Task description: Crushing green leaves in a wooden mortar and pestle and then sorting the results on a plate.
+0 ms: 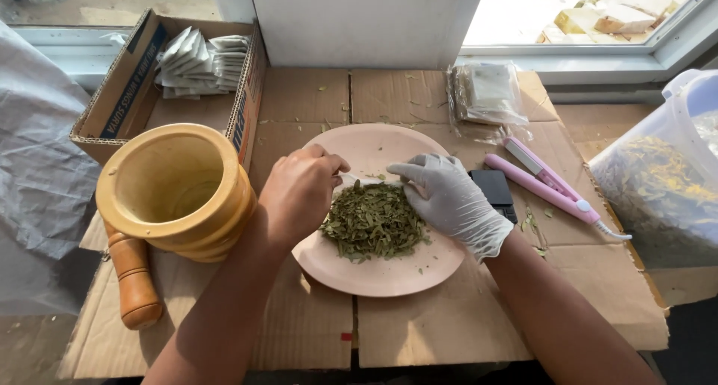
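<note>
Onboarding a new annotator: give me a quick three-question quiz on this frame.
1. True or false: the right hand wears a pale glove and the left hand is bare.
2. What lies on the pink plate? A) dried green leaves B) white sachets C) yellow petals
3. Fill in: the wooden pestle lies beside the ____.

Key
1. True.
2. A: the leaf pile sits mid-plate, with both hands at it.
3. Mortar, left of the plate. The pink flat iron lies to the right, and the cardboard box of white sachets stands behind.
</note>
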